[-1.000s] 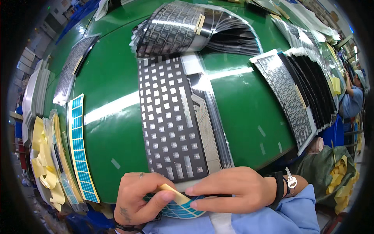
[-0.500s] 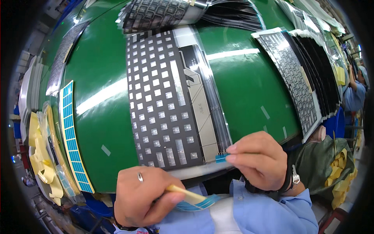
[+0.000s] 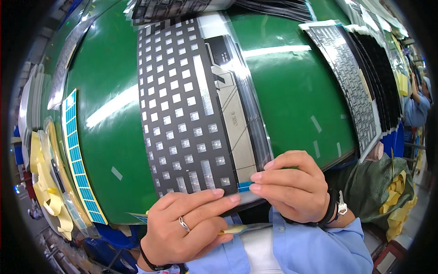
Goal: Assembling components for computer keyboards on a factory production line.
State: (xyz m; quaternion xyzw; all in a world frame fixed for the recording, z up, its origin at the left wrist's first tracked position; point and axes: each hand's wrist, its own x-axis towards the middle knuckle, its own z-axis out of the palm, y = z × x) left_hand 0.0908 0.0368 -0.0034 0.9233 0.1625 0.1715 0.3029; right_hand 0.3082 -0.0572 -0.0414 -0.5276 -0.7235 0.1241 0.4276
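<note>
A black keyboard membrane sheet [image 3: 210, 155] with rows of square cutouts lies before me, a beige-grey panel [image 3: 239, 141] along its right side. At its near right corner, my right hand [image 3: 296, 187] pinches a small blue tape piece [image 3: 245, 186] against the panel's end. My left hand [image 3: 185, 217] has its fingertips stretched toward the sheet's near edge. Beneath that hand, at the thumb, a yellow backing strip [image 3: 234, 229] with blue labels is held; most of it is hidden by the hand.
On the left lies a yellow strip of blue labels [image 3: 78, 162] beside peeled yellow backing paper [image 3: 48, 196]. Stacked keyboard sheets [image 3: 340, 68] are at the right, with more at the back [image 3: 164, 10]. A dark green bag [image 3: 365, 182] hangs at the lower right; another person [image 3: 417, 107] is far right.
My right hand has brought the blue tape left onto the panel's near end. My left hand has risen and stretched its fingers to the sheet's edge, the label strip now mostly under it.
</note>
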